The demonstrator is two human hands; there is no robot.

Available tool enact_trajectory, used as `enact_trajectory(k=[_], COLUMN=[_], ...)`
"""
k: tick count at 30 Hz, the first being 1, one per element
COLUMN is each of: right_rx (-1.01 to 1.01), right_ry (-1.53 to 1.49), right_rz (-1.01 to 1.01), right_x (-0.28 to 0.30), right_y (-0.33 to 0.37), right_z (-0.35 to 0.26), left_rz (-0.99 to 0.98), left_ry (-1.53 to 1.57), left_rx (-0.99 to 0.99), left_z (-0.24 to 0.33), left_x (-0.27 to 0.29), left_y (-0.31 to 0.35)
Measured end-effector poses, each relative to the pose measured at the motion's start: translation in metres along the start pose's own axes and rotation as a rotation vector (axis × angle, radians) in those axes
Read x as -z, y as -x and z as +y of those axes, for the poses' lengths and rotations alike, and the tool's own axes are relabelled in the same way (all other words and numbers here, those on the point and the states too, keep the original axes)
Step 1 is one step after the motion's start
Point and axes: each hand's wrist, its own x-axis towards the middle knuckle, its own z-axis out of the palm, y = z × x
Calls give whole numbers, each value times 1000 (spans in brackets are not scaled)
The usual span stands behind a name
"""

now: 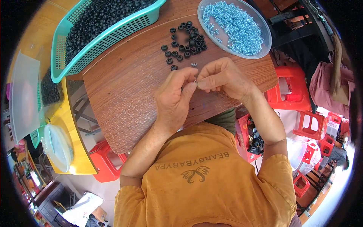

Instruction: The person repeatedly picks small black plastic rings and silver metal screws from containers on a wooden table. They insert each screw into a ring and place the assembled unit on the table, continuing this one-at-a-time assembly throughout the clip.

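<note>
Two bent forearms (149,147) are angling up from below, the left hand (174,96) and right hand (225,77) meeting over the wood-grained tabletop (121,90). Thumbs and forefingers are pinching a tiny piece (196,81), too small to identify, between their tips. One silvery bead (194,64) is sitting just beyond; matte, ring-shaped black beads (187,48) are lying between a latticed turquoise basket (113,39) and a translucent bowl (251,57).

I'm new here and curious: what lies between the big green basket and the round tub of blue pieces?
In the head view, loose black ring-shaped pieces lie on the brown table between the big green basket and the round tub.
</note>
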Motion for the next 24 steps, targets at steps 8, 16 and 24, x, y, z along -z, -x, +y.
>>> enact_trajectory(k=[8,16,24], right_rx=[-45,88,238], right_ry=[-42,-99,70], right_rz=[17,134,249], right_x=[2,-15,-30], right_y=[2,3,6], right_z=[1,6,7], left_rz=[-70,36,123], left_ry=[-174,-86,255], left_rx=[-201,-111,125], left_z=[2,-1,-4], left_x=[5,3,1], left_y=[-10,-8,-8])
